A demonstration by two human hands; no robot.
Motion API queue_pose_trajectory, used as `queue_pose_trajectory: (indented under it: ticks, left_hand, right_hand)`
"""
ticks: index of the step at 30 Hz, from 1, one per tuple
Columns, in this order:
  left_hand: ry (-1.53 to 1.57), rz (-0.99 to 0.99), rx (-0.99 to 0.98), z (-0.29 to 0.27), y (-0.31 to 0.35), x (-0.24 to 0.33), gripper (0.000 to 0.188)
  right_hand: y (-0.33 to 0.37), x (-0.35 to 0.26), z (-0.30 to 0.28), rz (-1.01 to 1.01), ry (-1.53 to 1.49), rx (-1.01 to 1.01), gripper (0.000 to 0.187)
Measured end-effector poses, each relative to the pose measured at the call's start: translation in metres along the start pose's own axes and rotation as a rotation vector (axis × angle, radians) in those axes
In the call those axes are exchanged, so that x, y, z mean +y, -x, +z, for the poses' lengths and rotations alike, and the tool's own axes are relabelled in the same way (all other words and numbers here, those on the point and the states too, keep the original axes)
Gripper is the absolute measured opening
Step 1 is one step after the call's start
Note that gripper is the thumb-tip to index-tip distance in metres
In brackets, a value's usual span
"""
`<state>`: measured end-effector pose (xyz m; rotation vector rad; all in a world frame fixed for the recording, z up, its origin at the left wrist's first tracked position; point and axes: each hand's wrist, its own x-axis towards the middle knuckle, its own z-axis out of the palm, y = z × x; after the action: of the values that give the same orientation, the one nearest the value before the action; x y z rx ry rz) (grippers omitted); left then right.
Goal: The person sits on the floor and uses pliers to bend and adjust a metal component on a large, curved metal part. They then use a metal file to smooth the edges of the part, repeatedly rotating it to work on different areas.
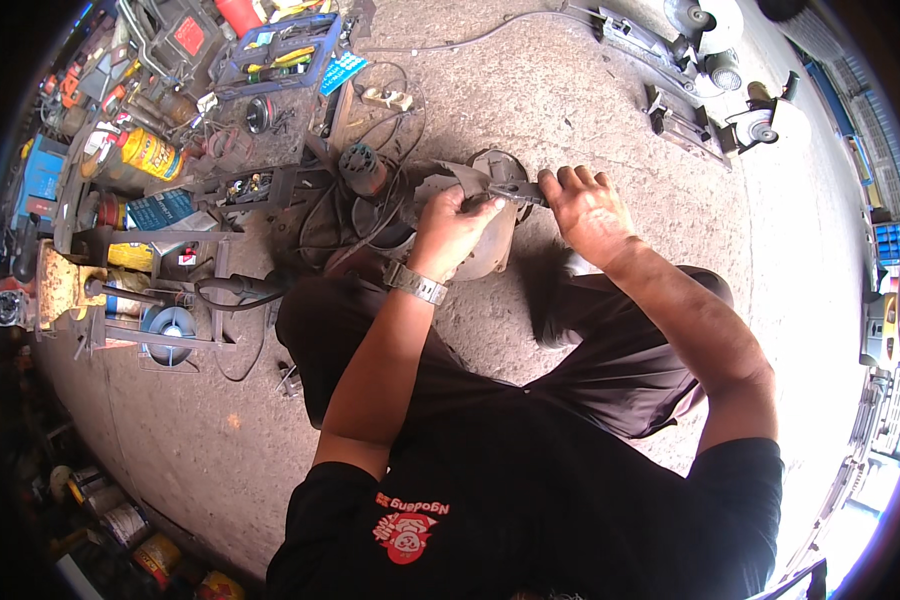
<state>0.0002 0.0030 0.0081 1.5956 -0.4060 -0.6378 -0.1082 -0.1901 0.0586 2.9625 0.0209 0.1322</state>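
My left hand (450, 232), a metal-banded watch (416, 283) on its wrist, is closed on a bent grey sheet-metal piece (467, 182) with jagged edges. My right hand (592, 213) is closed around one end of a dark, narrow metal piece (516, 191), whose exact kind I cannot make out. Its other end meets the sheet metal by my left thumb. Under both hands, between my knees, stands a brownish rounded metal body (492, 247), partly hidden by the left hand.
Left of my hands stands a dark cylindrical motor-like part (362, 168) among loose cables. A blue tool tray (275, 62), a yellow container (150, 153) and a metal frame (220, 240) crowd the left. Disc-bladed machines (755, 128) stand far right on the concrete floor (530, 90).
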Motion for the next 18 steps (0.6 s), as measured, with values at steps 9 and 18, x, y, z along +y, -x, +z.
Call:
queue_pose_trajectory:
  ticks: [9,18]
  left_hand:
    - [0.181,-0.030,0.031,0.006,-0.003,-0.006,0.020]
    - [0.104,0.056,0.040,0.015,-0.003,-0.019,0.020]
  right_hand:
    - [0.001,-0.002,0.003,0.019,-0.004,-0.027,0.035]
    - [0.001,0.006,0.004,-0.006,-0.103,-0.120,0.030]
